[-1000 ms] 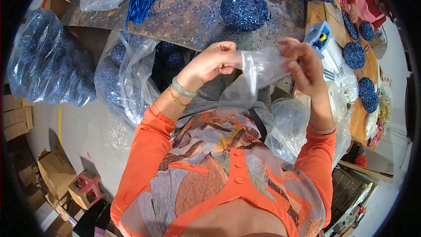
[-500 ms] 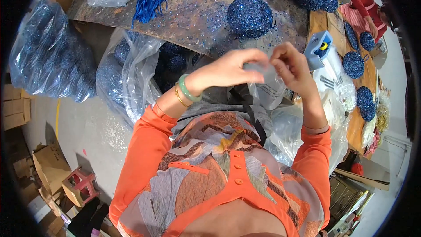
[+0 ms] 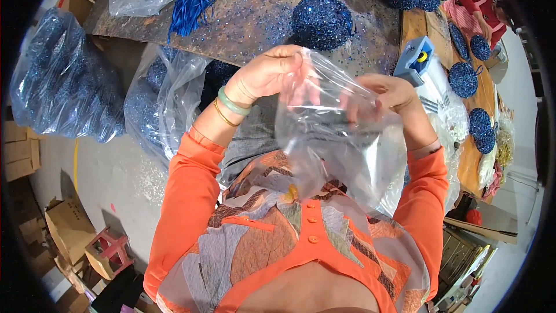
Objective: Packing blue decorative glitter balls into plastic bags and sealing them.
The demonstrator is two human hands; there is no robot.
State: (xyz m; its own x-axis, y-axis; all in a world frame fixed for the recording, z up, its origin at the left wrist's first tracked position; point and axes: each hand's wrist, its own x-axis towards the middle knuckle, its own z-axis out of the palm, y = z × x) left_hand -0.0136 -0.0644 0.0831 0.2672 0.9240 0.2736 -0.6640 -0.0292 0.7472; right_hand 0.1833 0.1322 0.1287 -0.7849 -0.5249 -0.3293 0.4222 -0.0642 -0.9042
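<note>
A clear plastic bag [image 3: 341,133] hangs spread between my hands in front of my chest. My left hand [image 3: 269,74] pinches its upper left edge, thumb on top and fingers behind the film. At the bag's upper right, my right hand [image 3: 385,94] is closed on the plastic, with some fingers showing through it. Just beyond the bag, a blue glitter ball [image 3: 322,21] sits on the glitter-strewn table [image 3: 249,0]. Left of the ball lies a bundle of blue ribbon strips [image 3: 194,4].
Large clear sacks of blue glitter balls [image 3: 63,75] stand at the left. A light-blue box [image 3: 414,59] is right of my right hand. More glitter balls [image 3: 464,79] lie along the right-hand table, where a person in red [image 3: 478,11] works. A red stool [image 3: 110,250] stands lower left.
My hands, close together before, have moved apart. The bag has come up and opened out between them, and my left hand now grips its edge.
</note>
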